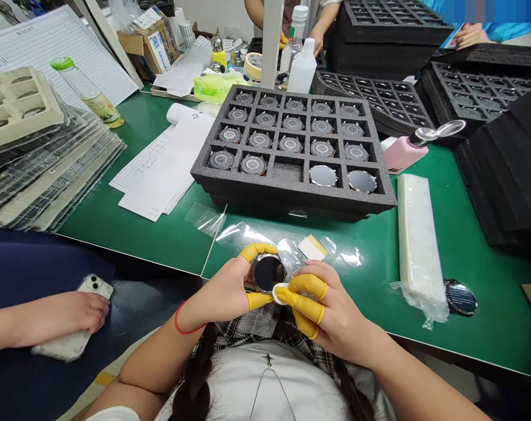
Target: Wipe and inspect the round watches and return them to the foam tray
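Observation:
My left hand [221, 286], in yellow finger cots, pinches a round watch body [268, 273] with a dark glass face and steel rim. My right hand [331, 310], also in finger cots, holds a small white cloth [279, 294] against the watch's lower edge. Beyond them lies a black foam tray [292, 193] with rows of watches in its pockets. Its two lower-right watches show shiny faces, and one pocket shows bare foam. Clear plastic film [257, 240] lies on the green mat just past my hands.
A pink pump dispenser [403, 152] and a white wrapped block [419, 245] stand right of the tray, near a loose dark round disc [461, 297]. Stacked foam trays [502, 164] fill the right. A co-worker's hand [72, 316] rests on a phone at left.

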{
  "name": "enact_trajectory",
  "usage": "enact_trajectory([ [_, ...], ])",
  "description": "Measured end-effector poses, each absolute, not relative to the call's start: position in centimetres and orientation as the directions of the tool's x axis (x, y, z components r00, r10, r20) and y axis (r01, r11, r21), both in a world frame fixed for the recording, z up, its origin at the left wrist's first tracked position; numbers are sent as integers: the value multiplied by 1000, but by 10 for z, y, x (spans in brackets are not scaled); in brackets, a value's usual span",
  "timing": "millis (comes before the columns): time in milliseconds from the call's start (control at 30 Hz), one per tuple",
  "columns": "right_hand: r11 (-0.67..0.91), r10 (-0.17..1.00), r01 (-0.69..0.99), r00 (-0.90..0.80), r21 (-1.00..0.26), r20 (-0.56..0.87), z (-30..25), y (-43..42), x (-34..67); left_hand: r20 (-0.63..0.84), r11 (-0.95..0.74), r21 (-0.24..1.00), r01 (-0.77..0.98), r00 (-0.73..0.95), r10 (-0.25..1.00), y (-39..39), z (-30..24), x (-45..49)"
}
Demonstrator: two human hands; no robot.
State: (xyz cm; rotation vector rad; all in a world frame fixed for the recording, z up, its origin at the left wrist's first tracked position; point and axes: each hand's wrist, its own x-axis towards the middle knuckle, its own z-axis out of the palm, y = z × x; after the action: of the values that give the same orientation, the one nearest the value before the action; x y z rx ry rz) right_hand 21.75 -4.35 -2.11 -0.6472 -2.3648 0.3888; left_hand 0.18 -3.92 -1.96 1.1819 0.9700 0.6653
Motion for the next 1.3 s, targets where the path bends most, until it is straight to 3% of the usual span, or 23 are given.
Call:
enact_trajectory([
  [233, 801, 577, 296, -613, -520, 539, -25, -50, 211, -321, 330, 942, 59, 441, 838, -39, -20, 4],
  [500, 794, 578, 269, -608, -545, 544, -11, -60, 216, -332, 345, 938, 43, 404, 852, -40, -16, 7],
  [600, 740, 672, 443, -498, -505, 548, -11, -57, 228, -305, 316, 949, 19, 323, 896, -41, -17, 6],
  [667, 605, 776, 637, -335, -479, 534, -16, -53, 234, -262, 277, 961, -28, 243, 934, -41, -18, 6],
  [733, 487, 855, 695, -254, -529, 453, -24, -52, 232, -213, 230, 970, -84, 174, 961, -43, -18, 7],
  [833, 450, 882, 496, -374, -742, 285, -33, -58, 215, -162, 193, 966, -173, 179, 970, -47, -18, 9],
  [900, 437, 859, 338, -431, -833, 276, -35, -65, 202, -132, 174, 961, -213, 196, 972, -48, -18, 9],
  [1067, 492, 762, 166, -556, -855, 331, -18, -86, 195, -110, 125, 954, -274, 70, 992, -39, -17, -2],
  [1167, 485, 710, 189, -655, -854, 258, -1, -93, 204, -71, 56, 960, -276, -43, 997, -27, -19, -14],
  [1300, 467, 693, 366, -716, -805, 76, 9, -96, 217, -15, -19, 968, -250, -133, 991, -15, -22, -23],
])
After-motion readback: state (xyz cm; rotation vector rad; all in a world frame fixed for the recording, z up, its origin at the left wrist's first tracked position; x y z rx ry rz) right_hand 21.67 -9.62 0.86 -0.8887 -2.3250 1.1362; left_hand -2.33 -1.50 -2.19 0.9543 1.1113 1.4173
